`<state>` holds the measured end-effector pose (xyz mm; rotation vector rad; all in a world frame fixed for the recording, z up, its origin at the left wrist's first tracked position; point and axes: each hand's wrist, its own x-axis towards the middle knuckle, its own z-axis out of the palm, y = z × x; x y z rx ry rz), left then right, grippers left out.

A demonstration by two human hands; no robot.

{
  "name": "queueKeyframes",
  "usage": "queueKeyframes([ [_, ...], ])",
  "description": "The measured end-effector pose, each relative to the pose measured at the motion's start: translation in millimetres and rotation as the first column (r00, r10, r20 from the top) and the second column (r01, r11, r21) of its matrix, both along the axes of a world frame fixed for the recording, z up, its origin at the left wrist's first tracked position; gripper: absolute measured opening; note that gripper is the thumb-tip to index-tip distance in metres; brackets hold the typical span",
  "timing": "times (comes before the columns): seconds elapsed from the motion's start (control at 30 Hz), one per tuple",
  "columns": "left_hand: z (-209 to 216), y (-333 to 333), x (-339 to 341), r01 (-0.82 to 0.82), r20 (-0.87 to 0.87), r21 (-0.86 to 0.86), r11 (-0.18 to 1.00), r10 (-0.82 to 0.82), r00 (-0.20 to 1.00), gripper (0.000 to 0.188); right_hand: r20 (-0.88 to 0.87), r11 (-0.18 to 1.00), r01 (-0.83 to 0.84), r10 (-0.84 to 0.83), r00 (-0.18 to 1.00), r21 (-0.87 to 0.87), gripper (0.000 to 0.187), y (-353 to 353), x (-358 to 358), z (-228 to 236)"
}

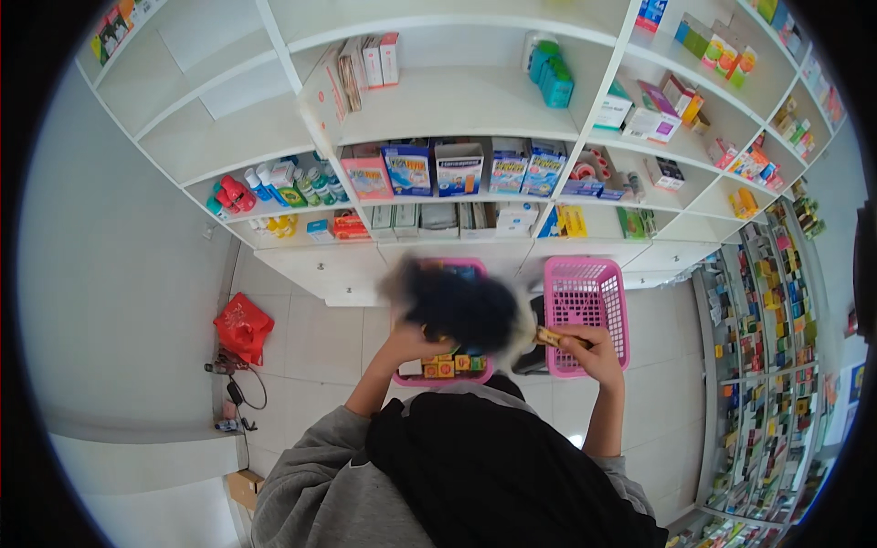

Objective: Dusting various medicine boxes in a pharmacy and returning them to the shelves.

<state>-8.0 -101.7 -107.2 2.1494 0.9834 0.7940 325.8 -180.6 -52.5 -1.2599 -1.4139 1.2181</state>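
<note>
A dark fluffy duster [461, 306] with a pale edge is smeared by motion in front of me. At its pale end a short yellowish handle [550, 336] shows, and my right hand [598, 354] is closed round it. My left hand [420, 345] is closed under the duster's lower left edge, its fingertips partly hidden; a bit of yellow shows there, but I cannot make out what it holds. Below the duster stands a pink basket [408, 379] holding several small yellow and green boxes. A second pink basket [624, 320] is just beyond my right hand.
White shelves [438, 91] with boxes and bottles rise ahead, over white drawers [343, 274]. Packed display shelves [758, 365] line the right. A red plastic bag [244, 329] and black cables [237, 393] lie on the floor at left, near a cardboard box [244, 489].
</note>
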Motion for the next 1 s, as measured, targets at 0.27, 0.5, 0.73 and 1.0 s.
queueKeyframes([
  [0.27,101,67,52,0.051,0.526,-0.125,0.991,0.023,0.850,0.061,-0.202,0.916,0.368,-0.335,0.920,0.159,0.027,30,39,7],
  [0.5,272,185,111,0.076,0.609,0.206,0.976,-0.188,0.771,0.061,-0.276,0.777,0.623,-0.582,0.765,0.090,0.026,36,94,3],
  [0.73,353,335,206,-0.193,0.474,0.255,0.947,0.051,0.879,0.061,-0.234,0.691,0.688,-0.647,0.726,0.222,0.028,29,143,-22],
  [1.0,356,460,285,-0.464,0.101,0.294,0.836,0.455,0.885,0.044,-0.308,0.638,0.767,-0.718,0.624,0.068,0.031,14,172,-48],
])
